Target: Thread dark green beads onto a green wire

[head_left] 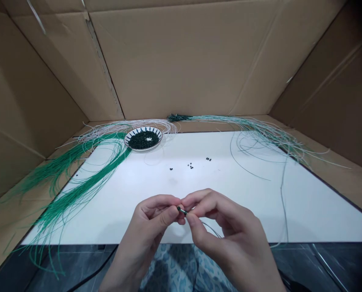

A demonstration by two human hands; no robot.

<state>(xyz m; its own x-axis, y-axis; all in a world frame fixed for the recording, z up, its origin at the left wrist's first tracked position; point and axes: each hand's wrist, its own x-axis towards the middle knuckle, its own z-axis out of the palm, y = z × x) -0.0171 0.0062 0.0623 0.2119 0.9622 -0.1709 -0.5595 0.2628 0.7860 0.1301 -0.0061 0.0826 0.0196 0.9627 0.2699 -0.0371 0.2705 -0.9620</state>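
My left hand (147, 229) and my right hand (221, 231) meet in front of me above the white board (244, 202). Between their fingertips they pinch a small dark green bead or sleeve (182, 210), partly hidden by the fingers. A thin wire (213, 229) curves away from under my right hand. Several loose dark beads (189, 165) lie on the board beyond my hands. A patterned dish (144, 149) holds a heap of similar beads.
Bundles of green wires (77, 194) spread over the board's left side. Pale wires (132, 125) and green-tipped strands (177, 117) lie along the back. Cardboard walls (181, 56) enclose the board on three sides. A patterned cloth (168, 267) shows below my hands.
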